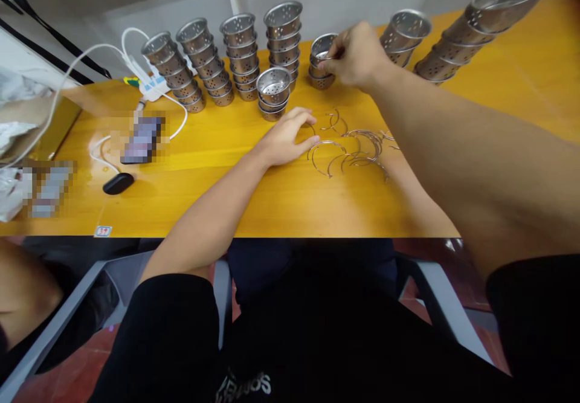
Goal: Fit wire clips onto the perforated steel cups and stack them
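Observation:
My right hand [356, 58] pinches the rim of a perforated metal cup [322, 46] at the top of a short stack, with thumb and fingers closed on it. My left hand [290, 136] rests on the table with thumb and fingers apart. Beside its fingertips lies a loose pile of thin curved metal wires [362, 143], some passing close to the thumb. Just behind my left hand stands another short stack of perforated cups [274, 89]. My right forearm covers part of the wires.
Several tall stacks of perforated cups [240, 52] line the back of the yellow table [203, 203]. At the right, a cup stack [403, 37] stands near a leaning stack [457, 43]. A phone [144, 140], a black oval object [118, 183] and white cables [181, 122] lie left.

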`<state>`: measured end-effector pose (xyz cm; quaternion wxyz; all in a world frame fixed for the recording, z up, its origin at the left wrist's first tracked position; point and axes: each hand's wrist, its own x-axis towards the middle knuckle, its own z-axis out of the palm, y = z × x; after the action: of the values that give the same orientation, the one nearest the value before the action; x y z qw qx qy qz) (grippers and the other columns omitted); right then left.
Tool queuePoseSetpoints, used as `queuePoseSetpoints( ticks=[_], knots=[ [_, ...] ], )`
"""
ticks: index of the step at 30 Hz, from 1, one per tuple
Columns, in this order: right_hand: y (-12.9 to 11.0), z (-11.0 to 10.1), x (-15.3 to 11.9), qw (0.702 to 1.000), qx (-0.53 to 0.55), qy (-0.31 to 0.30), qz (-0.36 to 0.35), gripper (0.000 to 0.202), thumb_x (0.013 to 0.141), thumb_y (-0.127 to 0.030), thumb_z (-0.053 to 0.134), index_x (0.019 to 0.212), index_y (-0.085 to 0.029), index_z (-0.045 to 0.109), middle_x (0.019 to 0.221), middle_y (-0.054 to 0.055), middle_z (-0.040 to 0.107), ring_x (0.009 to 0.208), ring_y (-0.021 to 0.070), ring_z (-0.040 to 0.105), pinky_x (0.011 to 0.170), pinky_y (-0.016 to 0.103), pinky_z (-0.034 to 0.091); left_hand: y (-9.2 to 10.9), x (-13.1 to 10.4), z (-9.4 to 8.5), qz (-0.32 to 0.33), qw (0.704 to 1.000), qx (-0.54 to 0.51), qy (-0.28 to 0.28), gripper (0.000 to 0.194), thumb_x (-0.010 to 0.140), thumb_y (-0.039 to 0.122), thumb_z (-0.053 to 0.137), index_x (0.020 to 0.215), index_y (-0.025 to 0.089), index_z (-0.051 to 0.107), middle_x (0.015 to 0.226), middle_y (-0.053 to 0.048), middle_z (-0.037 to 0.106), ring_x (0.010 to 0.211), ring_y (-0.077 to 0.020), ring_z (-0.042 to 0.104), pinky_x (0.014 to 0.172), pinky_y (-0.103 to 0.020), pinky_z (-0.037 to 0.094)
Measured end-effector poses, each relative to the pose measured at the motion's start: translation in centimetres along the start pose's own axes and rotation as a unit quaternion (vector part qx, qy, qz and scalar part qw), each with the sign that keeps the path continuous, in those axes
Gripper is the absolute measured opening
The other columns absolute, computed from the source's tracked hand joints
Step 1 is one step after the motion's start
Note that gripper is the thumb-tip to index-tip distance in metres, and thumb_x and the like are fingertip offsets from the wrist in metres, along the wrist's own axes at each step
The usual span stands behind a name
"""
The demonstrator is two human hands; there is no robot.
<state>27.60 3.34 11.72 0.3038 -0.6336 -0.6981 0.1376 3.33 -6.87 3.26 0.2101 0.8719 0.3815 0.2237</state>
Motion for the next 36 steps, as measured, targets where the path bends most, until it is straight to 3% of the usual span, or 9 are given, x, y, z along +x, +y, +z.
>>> queuePoseSetpoints(
  ticks=[4, 9, 15, 17, 19, 22, 25, 30, 36],
  knots=[
    [0.0, 0.0, -0.1, 0.999, 0.032, 0.008, 0.031, 0.067, 0.105, -0.002, 0.110, 0.072, -0.027, 0.058, 0.067, -0.013, 0.049, 0.072, 0.0112, 0.041, 0.074, 0.034, 0.038, 0.1, 0.0, -0.1, -0.005, 1.000, 0.004, 0.000, 0.048, 0.117, 0.040, 0.085, 0.161, 0.021, 0.079, 0.190, -0.022, 0.071, 0.182, -0.0392, 0.070, 0.161, -0.057, 0.051],
    [-0.1, 0.1, -0.7, 0.996, 0.069, 0.063, -0.007, 0.061, 0.113, 0.006, 0.096, 0.081, -0.030, 0.058, 0.075, -0.010, 0.052, 0.080, 0.0141, 0.048, 0.089, 0.036, 0.052, -0.1, 0.2, 0.0, -0.001, 1.000, 0.000, 0.006, 0.056, 0.116, 0.045, 0.082, 0.165, 0.019, 0.076, 0.187, -0.023, 0.073, 0.182, -0.0411, 0.069, 0.162, -0.059, 0.051],
    [0.3, -2.7, -4.8, 0.983, 0.129, 0.036, -0.125, 0.030, 0.117, -0.002, 0.087, 0.101, -0.027, 0.082, 0.083, -0.005, 0.070, 0.078, 0.0176, 0.056, 0.085, 0.041, 0.054, -1.7, 0.6, 1.7, -0.028, 0.995, -0.077, 0.052, 0.095, 0.118, 0.055, 0.082, 0.199, 0.034, 0.036, 0.209, -0.019, 0.051, 0.193, -0.0411, 0.059, 0.162, -0.066, 0.051],
    [0.9, -4.0, -7.0, 0.978, 0.129, 0.011, -0.164, 0.023, 0.106, -0.004, 0.096, 0.105, -0.026, 0.090, 0.079, -0.004, 0.070, 0.070, 0.0170, 0.051, 0.079, 0.042, 0.051, -2.5, 0.9, 2.5, -0.030, 0.992, -0.103, 0.070, 0.108, 0.118, 0.063, 0.083, 0.204, 0.036, 0.022, 0.212, -0.021, 0.044, 0.193, -0.0422, 0.058, 0.161, -0.067, 0.053],
    [1.5, -5.0, -9.2, 0.961, 0.139, -0.026, -0.236, 0.006, 0.106, -0.027, 0.100, 0.109, -0.027, 0.094, 0.084, 0.002, 0.079, 0.072, 0.0214, 0.059, 0.072, 0.043, 0.048, -3.4, 1.5, 3.2, -0.012, 0.987, -0.135, 0.083, 0.119, 0.116, 0.076, 0.086, 0.204, 0.034, 0.018, 0.211, -0.024, 0.043, 0.191, -0.0441, 0.060, 0.158, -0.068, 0.054],
    [2.0, -5.5, -11.7, 0.933, 0.145, -0.124, -0.304, 0.024, 0.117, -0.054, 0.094, 0.111, -0.031, 0.096, 0.109, 0.008, 0.093, 0.093, 0.0302, 0.080, 0.088, 0.050, 0.065, -4.6, 2.5, 4.0, 0.044, 0.979, -0.182, 0.084, 0.119, 0.107, 0.093, 0.090, 0.194, 0.030, 0.040, 0.198, -0.023, 0.060, 0.182, -0.0466, 0.068, 0.154, -0.073, 0.056],
    [2.6, -5.4, -12.9, 0.915, 0.181, -0.171, -0.318, 0.027, 0.116, -0.062, 0.095, 0.121, -0.036, 0.098, 0.125, 0.009, 0.094, 0.106, 0.0351, 0.087, 0.098, 0.055, 0.072, -5.5, 3.0, 4.3, 0.070, 0.970, -0.218, 0.086, 0.110, 0.101, 0.101, 0.092, 0.175, 0.027, 0.062, 0.174, -0.017, 0.077, 0.168, -0.0446, 0.078, 0.151, -0.076, 0.058],
    [5.4, -6.9, -12.7, 0.959, 0.122, -0.136, -0.217, 0.048, 0.111, -0.055, 0.094, 0.149, -0.025, 0.089, 0.129, 0.013, 0.092, 0.095, 0.0322, 0.084, 0.086, 0.052, 0.071, -6.1, 2.8, 4.3, 0.044, 0.965, -0.235, 0.105, 0.110, 0.099, 0.095, 0.100, 0.173, 0.025, 0.059, 0.171, -0.019, 0.077, 0.166, -0.0446, 0.079, 0.148, -0.075, 0.062],
    [7.3, -8.5, -12.5, 0.959, -0.111, -0.241, -0.099, 0.117, 0.087, -0.078, 0.118, 0.174, -0.015, 0.071, 0.161, 0.028, 0.078, 0.111, 0.0448, 0.088, 0.099, 0.060, 0.077, -6.9, 3.0, 4.5, 0.041, 0.963, -0.238, 0.119, 0.102, 0.103, 0.075, 0.104, 0.177, 0.025, 0.055, 0.176, -0.021, 0.075, 0.166, -0.0430, 0.079, 0.146, -0.070, 0.066]
  ],
)
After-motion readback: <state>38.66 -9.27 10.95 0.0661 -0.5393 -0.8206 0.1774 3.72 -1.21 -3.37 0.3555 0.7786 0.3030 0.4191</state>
